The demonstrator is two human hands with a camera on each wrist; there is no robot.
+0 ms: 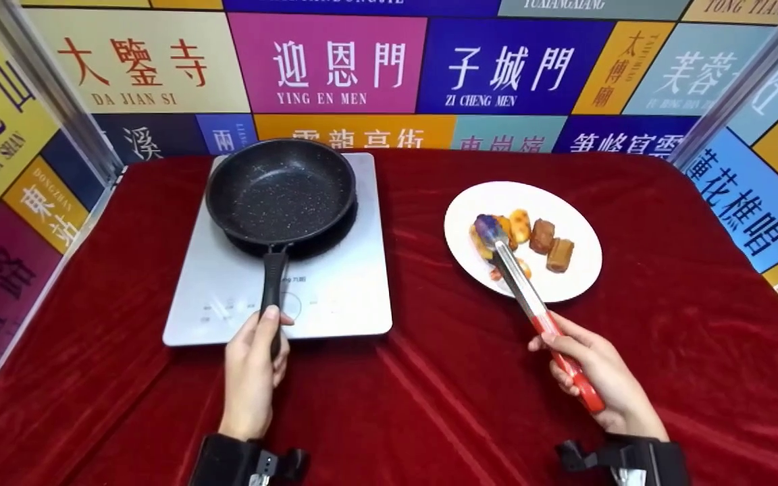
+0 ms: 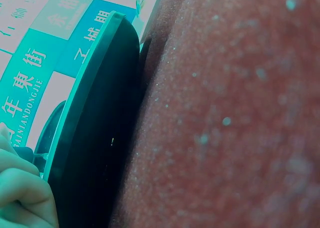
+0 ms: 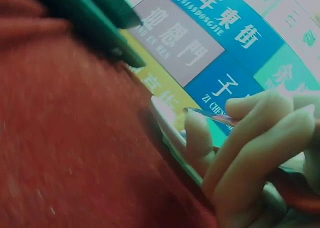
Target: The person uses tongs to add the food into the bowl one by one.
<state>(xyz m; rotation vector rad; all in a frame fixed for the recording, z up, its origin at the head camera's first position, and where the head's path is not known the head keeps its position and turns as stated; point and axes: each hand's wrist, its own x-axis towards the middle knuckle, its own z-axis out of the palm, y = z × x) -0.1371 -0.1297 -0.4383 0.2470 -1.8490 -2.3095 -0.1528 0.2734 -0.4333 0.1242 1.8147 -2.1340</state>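
Gripping the pan handle [image 1: 271,297] with your left hand [image 1: 252,378], your right hand's [image 1: 598,378] fingers clamp tongs [image 1: 531,304] over the plate's [image 1: 578,270] food [image 1: 521,236].

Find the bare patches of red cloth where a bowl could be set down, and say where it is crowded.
Free: the red cloth between the induction cooker and the white plate, the near strip between the left hand and right hand, and right of the plate. Crowded: the cooker under the black pan, and the plate, where the tongs reach the food pieces.
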